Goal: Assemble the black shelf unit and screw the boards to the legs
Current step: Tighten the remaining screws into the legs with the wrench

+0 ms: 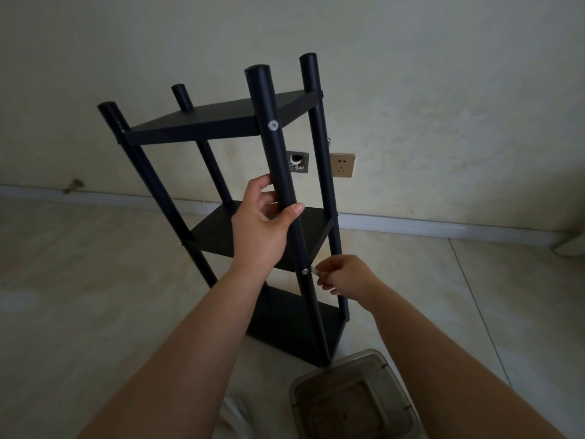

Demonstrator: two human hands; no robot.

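The right hand (340, 275) is pinching a small pale tool (314, 271), probably a hex key, though it is too small to tell, and is holding its tip at the middle screw (305, 271) just to the hand's left. The fingers are curled close around the tool. Above and to the left of it, the left hand (262, 229) is gripping the near leg (278, 172), thumb across the front and fingers wrapped behind, steadying the black shelf unit (228, 185), which is standing on the floor (79, 280) in front of both hands.

The middle board (218, 231) is lying just behind the left hand, the top board (218, 118) well above it with its own screw (273, 125) already seated in the same leg, and the bottom board (285, 324) below the right hand. A clear lidded box (354, 397) is sitting near the right forearm.

The risks I am judging from here: the tool is looking only shallowly engaged, so it may be slipping out and rounding the screw head. The unit is appearing to lean, so if the left hand is loosening its grip, the turning force could be twisting the frame or tipping it. A screw driven at an angle could be cross-threading in the board.
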